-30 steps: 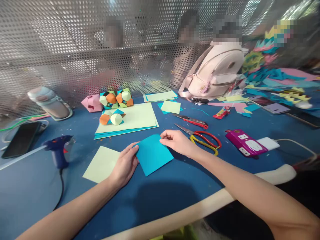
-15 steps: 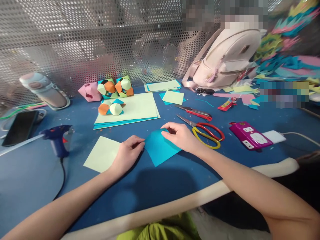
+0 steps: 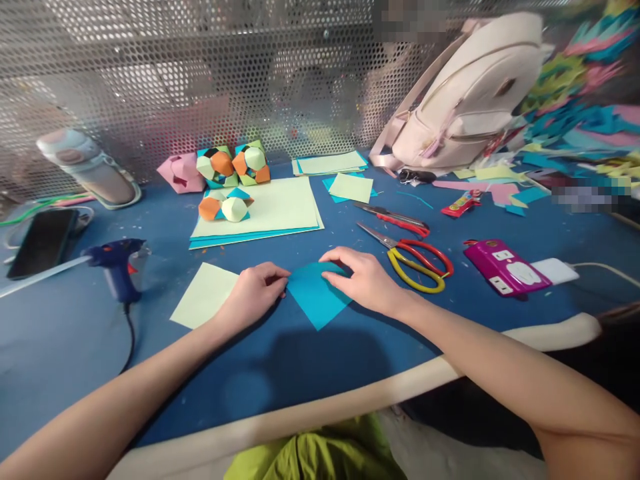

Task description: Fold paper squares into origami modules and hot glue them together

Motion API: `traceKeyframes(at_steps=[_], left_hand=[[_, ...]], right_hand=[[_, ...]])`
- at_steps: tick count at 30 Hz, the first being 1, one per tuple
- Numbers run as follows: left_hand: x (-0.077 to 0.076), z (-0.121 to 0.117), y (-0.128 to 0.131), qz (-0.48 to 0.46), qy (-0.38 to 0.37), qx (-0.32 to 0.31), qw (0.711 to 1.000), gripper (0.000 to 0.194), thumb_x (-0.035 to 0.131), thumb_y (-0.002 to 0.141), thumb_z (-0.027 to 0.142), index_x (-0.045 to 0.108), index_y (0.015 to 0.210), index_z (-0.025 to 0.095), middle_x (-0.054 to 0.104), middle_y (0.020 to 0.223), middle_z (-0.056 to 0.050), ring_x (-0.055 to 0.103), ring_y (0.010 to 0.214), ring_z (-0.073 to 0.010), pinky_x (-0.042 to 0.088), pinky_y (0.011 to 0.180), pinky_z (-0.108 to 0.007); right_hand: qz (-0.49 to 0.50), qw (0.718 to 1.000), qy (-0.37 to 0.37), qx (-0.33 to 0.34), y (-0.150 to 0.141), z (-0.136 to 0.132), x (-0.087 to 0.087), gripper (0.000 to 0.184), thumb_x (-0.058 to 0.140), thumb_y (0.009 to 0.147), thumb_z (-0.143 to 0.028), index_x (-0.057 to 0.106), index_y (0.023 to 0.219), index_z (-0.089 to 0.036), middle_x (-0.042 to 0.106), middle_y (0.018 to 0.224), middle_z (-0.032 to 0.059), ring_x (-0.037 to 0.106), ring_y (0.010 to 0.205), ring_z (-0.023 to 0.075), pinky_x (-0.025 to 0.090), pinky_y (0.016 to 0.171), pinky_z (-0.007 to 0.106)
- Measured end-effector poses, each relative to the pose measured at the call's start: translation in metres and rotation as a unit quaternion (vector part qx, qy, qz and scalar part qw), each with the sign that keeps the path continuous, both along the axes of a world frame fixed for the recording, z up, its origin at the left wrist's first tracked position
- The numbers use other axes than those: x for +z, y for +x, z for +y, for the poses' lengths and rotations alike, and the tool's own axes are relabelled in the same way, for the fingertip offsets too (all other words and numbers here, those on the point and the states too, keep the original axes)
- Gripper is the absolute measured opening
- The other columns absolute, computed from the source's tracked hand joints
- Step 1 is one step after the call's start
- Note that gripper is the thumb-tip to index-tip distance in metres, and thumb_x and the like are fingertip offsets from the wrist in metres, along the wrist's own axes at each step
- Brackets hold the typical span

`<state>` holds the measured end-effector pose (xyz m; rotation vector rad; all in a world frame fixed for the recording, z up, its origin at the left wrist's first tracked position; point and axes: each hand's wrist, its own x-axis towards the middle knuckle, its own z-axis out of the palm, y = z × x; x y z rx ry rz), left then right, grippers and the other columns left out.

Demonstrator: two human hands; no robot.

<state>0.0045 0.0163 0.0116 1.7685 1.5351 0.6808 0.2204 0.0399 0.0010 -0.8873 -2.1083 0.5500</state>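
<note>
A blue sheet of paper (image 3: 319,298) lies on the table in front of me, one corner pointing toward me. My left hand (image 3: 257,287) pinches its left corner between thumb and fingers. At the upper right part of the same sheet, my right hand (image 3: 363,280) has its fingers curled over the paper and its thumb on it; the right corner is hidden under the hand. Partly behind my left wrist rests a pale green square of paper (image 3: 203,293). Scissors (image 3: 413,257) with red and yellow handles lie to the right of my right hand.
Left stand a glue gun (image 3: 120,267), a phone (image 3: 43,243) and a bottle (image 3: 87,167). Folded paper models (image 3: 234,208) sit on and behind stacked sheets (image 3: 280,207). A box cutter (image 3: 395,220), purple power adapter (image 3: 507,267), backpack (image 3: 465,100) and paper scraps (image 3: 500,193) are rightward.
The view has shifted slightly. My right hand has moved a little lower over the blue paper, and its upper corner now lies flatter. My left hand still pinches the left corner.
</note>
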Motion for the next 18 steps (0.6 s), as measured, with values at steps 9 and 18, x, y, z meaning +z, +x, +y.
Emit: traceKeyframes(at_steps=[9,18], left_hand=[[-0.001,0.005,-0.009,0.077,0.102,-0.034,0.991,0.020,0.049,0.077,0.019,0.069,0.081,0.019,0.067,0.080,-0.003,0.061,0.074,-0.0159,0.048,0.072,-0.028],[-0.003,0.008,-0.014,0.125,0.135,-0.098,0.978,0.022,0.047,0.078,0.011,0.067,0.081,0.018,0.063,0.082,-0.004,0.060,0.080,-0.0161,0.046,0.073,-0.027]], right_hand=[[-0.093,0.959,0.235,0.128,-0.001,-0.009,-0.018,0.021,0.042,0.087,-0.005,0.061,0.090,-0.012,0.067,0.101,0.0146,0.061,0.097,0.0208,0.054,0.078,0.037],[-0.134,0.936,0.291,0.144,-0.007,-0.019,-0.018,0.021,0.046,0.089,-0.009,0.067,0.093,-0.009,0.068,0.108,0.0147,0.063,0.105,0.0232,0.056,0.087,0.037]])
